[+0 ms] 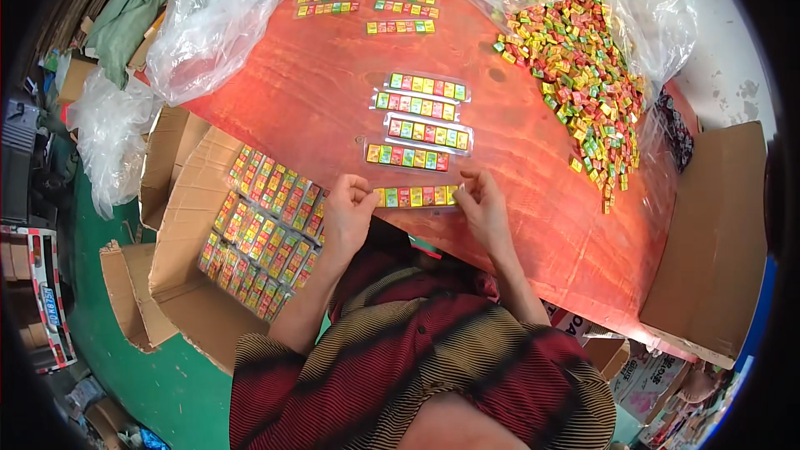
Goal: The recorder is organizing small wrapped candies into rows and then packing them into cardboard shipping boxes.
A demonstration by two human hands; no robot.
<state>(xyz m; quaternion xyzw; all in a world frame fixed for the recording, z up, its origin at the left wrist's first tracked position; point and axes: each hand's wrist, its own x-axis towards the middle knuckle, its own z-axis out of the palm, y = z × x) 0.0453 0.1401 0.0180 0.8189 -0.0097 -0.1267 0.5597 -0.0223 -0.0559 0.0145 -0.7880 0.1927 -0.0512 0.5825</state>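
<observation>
At the near edge of the table, a row of small coloured boxes (417, 197) in a clear plastic tray lies between my hands. My left hand (350, 210) pinches the left end of this row, fingers curled. On the other end, my right hand (485, 210) closes its thumb and fingers. Just beyond, several similar filled trays are lined up one behind another, the nearest filled tray (407, 157) a short way from my fingertips. Red, yellow and green boxes mix in every row.
A big heap of loose small boxes (587, 75) spreads over the right of the red table (533, 225), partly under a clear plastic bag (667, 8). More rows (400, 27) lie at the far side. An open carton (187, 225) with packed rows stands at my left; another carton (708, 242) at the right.
</observation>
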